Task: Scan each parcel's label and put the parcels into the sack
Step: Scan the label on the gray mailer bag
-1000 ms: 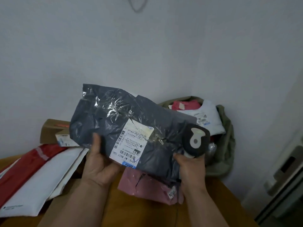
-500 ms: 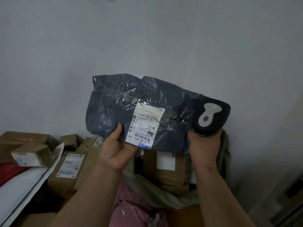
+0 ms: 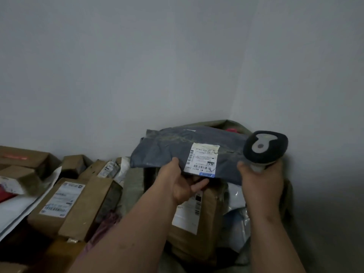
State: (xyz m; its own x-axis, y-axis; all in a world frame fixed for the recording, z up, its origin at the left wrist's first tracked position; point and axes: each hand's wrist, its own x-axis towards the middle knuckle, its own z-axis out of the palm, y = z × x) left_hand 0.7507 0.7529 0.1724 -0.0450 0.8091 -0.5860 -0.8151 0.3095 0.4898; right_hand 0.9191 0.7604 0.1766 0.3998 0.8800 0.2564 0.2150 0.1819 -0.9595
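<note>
From the head view we cannot read the small print on the white paper label point(image 3: 202, 160) – only barcode stripes and a blue strip at its lower edge come through. The olive-green fabric sack point(image 3: 234, 125) is mostly hidden; we see its rim behind the parcel and a strip of its side by the right wrist. A pink item shows at its mouth, too covered to identify.

The dark grey crinkled plastic mailer bag point(image 3: 167, 152) is soft, flat and glossy, label side up. Our left hand point(image 3: 181, 184) grips its near edge, thumb on top just left of the label, fingers curled beneath. Our right hand point(image 3: 260, 186) is closed around the pale handle of the black handheld barcode scanner point(image 3: 266, 146), its rounded head with a grey inlay at the mailer's right end – we cannot tell whether they touch.

The mailer is held over the sack's mouth, above a brown cardboard box point(image 3: 199, 229) with a white label and pale plastic bags point(image 3: 234, 215). More labelled brown cartons point(image 3: 78, 205) crowd the left, some cut off by the edge, beside a white mailer point(image 3: 13, 211).
</note>
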